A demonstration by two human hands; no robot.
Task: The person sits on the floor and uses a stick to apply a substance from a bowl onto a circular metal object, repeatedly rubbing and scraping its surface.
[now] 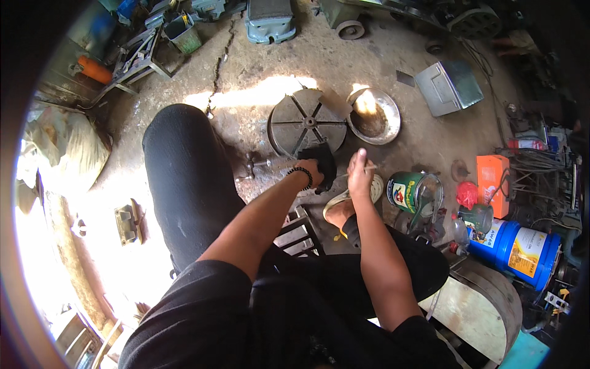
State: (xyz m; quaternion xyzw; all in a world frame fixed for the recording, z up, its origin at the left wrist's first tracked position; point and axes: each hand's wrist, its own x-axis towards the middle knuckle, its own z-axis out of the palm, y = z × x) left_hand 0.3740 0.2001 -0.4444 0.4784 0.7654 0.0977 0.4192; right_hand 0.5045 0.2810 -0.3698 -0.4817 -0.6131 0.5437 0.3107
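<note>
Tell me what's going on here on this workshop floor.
A person sits low over a concrete floor. The left hand grips a dark metal part beside a round slotted metal disc. The right hand holds a thin stick-like tool near it. A shallow metal bowl and a green tin sit close by.

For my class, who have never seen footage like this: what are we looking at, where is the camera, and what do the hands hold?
There is no machine here. A camera worn on a person's head looks down, and its wide lens bends the edges. The person sits low in a workshop. The left hand grips a dark metal part; the right hand holds a thin stick-like tool near it. On the concrete floor lie a round slotted metal disc, a shallow metal bowl, a green tin and a blue drum.
</note>
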